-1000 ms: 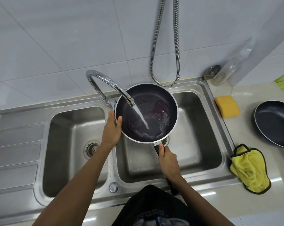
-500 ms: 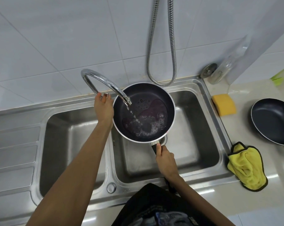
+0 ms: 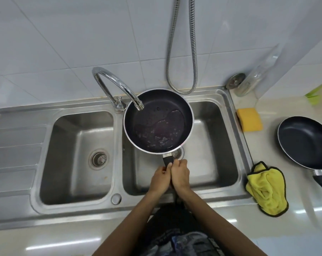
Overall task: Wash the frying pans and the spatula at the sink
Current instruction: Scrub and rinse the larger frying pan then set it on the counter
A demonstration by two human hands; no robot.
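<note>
The pan hangs over the right basin of the sink, its far-left rim just under the tap spout, from which no water runs. A shallow pool with bubbles and some residue lies inside, so I judge it wetted but not yet scrubbed or rinsed clean. The left hand and right hand both grasp the handle, fingers curled round it, side by side.

A second pan waits on the counter at the right, apparently not yet washed, with a sponge and cloth close by. No spatula is in view.

The held pan's long axis runs near to far: handle toward the person, bowl toward the wall, mouth up and roughly level.
</note>
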